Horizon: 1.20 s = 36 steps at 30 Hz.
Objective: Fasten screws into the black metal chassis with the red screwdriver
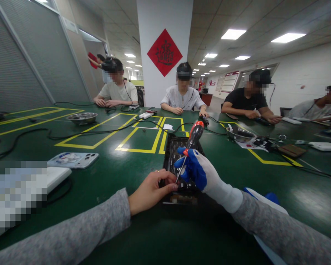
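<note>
Green tabletop (113,175) carries phone (73,161) and bowl (84,121) left of partly hidden casing (171,156).

Mottled grey sleeves (99,223) — blue-white glove (202,173)

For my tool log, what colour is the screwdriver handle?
The screwdriver handle is orange-red and blackish, clearest in the head view.

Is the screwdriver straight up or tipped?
Tipped: the screwdriver slants in the gloved right hand, its handle end farther right in the picture than its tip.
</note>
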{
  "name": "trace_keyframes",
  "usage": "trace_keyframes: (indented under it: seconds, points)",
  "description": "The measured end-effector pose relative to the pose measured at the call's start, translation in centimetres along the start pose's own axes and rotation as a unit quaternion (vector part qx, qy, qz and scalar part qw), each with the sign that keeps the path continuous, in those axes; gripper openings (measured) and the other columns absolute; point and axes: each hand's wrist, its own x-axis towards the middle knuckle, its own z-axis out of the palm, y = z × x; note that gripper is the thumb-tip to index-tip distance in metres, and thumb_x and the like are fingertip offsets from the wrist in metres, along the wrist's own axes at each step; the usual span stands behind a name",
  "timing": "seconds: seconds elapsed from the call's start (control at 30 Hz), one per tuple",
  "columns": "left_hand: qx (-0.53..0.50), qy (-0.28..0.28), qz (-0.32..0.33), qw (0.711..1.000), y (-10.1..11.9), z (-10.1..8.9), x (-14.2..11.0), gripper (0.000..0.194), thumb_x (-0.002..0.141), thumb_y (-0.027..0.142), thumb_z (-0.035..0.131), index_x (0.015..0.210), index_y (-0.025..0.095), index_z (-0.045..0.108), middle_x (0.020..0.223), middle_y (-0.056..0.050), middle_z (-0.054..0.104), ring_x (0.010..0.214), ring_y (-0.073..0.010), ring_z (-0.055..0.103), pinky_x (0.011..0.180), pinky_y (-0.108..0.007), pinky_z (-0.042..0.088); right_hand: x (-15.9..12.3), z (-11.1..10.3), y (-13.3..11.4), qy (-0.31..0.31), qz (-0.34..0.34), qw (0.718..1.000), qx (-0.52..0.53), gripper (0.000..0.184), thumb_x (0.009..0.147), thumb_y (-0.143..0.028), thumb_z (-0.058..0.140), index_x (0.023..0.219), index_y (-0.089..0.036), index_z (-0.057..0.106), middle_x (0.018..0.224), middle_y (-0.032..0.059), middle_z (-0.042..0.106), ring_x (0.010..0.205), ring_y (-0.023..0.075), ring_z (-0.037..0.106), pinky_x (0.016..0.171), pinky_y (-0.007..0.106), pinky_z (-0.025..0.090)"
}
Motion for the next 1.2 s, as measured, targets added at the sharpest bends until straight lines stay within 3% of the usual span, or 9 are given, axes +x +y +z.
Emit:
trace_keyframes:
  seconds: [0.43, 0.83, 1.2]
  points:
    - [-0.032, 0.006, -0.016, 0.999, -0.19, 0.17, 0.0, 0.017, 0.076, 0.03, 0.065, 0.083, 0.014, 0.064, 0.081, -0.002, 0.06, 0.075, -0.0132, 0.055, 0.071, -0.026, 0.044, -0.32, 0.19, -0.32, -0.005, 0.005, 1.0, -0.018, 0.042, 0.082, -0.046, 0.054, 0.112, -0.016, 0.054, 0.074, 0.0047, 0.067, 0.046, 0.01, 0.057, 0.042, 0.021, 0.045]
    - [0.008, -0.025, 0.012, 1.0, 0.02, -0.28, 0.05, 0.017, 0.086, 0.027, 0.051, 0.09, 0.02, 0.065, 0.085, 0.0, 0.066, 0.082, -0.0153, 0.057, 0.087, -0.033, 0.035, -0.35, 0.35, -0.35, -0.004, 0.009, 1.0, -0.012, 0.041, 0.083, -0.043, 0.053, 0.115, -0.017, 0.054, 0.076, 0.0048, 0.068, 0.047, 0.0109, 0.059, 0.042, 0.021, 0.047]
    - [-0.008, 0.01, -0.015, 1.0, -0.13, 0.18, 0.03, 0.016, 0.08, 0.031, 0.06, 0.081, 0.015, 0.06, 0.077, 0.001, 0.061, 0.073, -0.0133, 0.056, 0.079, -0.029, 0.039, -0.35, 0.33, -0.32, -0.006, 0.008, 1.0, -0.009, 0.041, 0.083, -0.043, 0.054, 0.113, -0.016, 0.054, 0.074, 0.0046, 0.067, 0.047, 0.0106, 0.058, 0.042, 0.021, 0.046]
